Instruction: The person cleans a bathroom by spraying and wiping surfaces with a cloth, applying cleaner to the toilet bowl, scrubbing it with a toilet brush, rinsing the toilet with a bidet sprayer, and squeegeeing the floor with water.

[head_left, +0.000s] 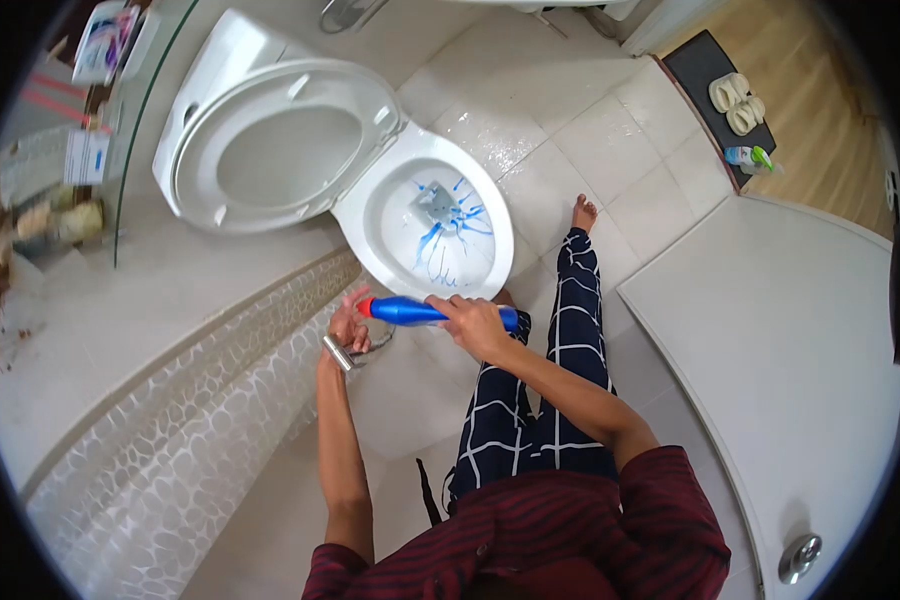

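Observation:
A blue plastic bottle (pixel 402 311) with a red cap (pixel 364 307) lies roughly level in front of the toilet bowl's near rim. My right hand (pixel 473 325) is wrapped around the bottle's body from above. At the capped end, my left hand (pixel 348 322) has its fingers closed about the red cap, slightly blurred. A silver metal piece (pixel 338 353) overlaps my left wrist. Beyond the bottle stands the white toilet bowl (pixel 497 215), its seat and lid raised. Streaks of blue liquid (pixel 430 240) run down the inside of the bowl toward the water.
The raised toilet lid (pixel 195 180) leans on the tank at the left. A pebble-patterned wall strip (pixel 220 390) runs along the left. On the right are a white door (pixel 770 330), a dark mat (pixel 705 75) with light clogs (pixel 735 100), and a spray bottle (pixel 750 157).

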A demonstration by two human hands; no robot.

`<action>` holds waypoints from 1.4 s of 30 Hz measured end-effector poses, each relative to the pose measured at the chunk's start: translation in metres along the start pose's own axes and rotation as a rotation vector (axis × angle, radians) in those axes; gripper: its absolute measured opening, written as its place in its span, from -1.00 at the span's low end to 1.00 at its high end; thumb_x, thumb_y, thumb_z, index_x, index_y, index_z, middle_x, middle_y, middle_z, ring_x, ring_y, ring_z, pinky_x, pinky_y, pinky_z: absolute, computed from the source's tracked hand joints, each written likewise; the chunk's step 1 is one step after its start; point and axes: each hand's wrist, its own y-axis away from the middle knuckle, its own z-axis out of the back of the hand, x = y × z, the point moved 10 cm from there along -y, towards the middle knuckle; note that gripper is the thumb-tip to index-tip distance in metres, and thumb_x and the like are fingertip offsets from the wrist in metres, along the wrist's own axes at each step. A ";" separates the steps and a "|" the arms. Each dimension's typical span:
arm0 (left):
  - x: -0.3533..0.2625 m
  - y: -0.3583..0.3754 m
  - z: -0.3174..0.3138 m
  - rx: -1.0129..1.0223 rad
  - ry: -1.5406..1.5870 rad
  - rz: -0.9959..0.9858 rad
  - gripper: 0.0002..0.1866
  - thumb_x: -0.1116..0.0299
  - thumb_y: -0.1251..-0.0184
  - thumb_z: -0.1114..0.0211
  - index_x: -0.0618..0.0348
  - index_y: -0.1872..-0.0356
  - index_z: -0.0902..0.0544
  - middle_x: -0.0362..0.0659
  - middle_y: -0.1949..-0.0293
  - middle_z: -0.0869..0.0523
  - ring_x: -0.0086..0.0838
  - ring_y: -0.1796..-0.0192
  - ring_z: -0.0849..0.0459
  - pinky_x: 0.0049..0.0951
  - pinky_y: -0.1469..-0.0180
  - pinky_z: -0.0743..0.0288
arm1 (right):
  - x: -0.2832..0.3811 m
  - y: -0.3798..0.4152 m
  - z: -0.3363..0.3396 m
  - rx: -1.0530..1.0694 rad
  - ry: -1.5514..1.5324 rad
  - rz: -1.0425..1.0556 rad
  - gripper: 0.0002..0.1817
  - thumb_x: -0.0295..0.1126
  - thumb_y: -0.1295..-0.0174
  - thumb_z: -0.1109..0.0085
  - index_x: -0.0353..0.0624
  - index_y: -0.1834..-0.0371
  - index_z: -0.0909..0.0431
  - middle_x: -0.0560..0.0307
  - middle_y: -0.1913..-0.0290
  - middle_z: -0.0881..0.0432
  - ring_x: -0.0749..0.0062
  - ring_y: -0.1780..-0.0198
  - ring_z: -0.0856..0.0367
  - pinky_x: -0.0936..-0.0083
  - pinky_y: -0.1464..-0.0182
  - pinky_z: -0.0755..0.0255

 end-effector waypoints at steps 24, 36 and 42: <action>-0.030 -0.030 -0.023 -0.690 -0.031 -0.032 -0.15 -0.49 -0.02 0.25 0.04 -0.01 -0.52 -0.30 0.77 -0.49 -0.63 0.85 -0.23 -0.64 0.76 -0.20 | -0.458 -0.086 0.271 -0.401 -0.057 -0.606 -0.57 -0.44 0.16 -0.18 -0.11 0.14 -0.30 -0.01 0.44 -0.54 0.09 0.31 -0.57 0.22 0.34 -0.44; -0.031 -0.017 0.013 -0.872 -0.071 -0.140 -0.33 -0.17 -0.13 0.08 0.12 -0.13 -0.26 -0.20 0.57 -0.53 -0.60 0.81 -0.23 -0.32 0.55 -0.29 | -0.671 -0.351 0.339 -0.921 0.272 -0.376 -0.52 -0.61 0.08 -0.06 -0.11 0.00 -0.29 0.00 0.08 -0.46 0.04 -0.03 -0.43 0.32 0.09 -0.44; -0.079 -0.020 -0.028 -0.965 -1.456 -0.530 -0.28 0.26 -0.28 -0.08 0.11 -0.35 0.12 -0.05 0.23 -0.65 -0.59 0.75 -0.20 0.14 0.24 -0.44 | -0.709 -0.438 0.342 -0.840 -0.195 -0.429 -0.47 -0.60 0.02 -0.06 -0.17 -0.10 -0.22 -0.12 -0.12 -0.33 -0.06 -0.16 -0.29 0.28 -0.07 -0.38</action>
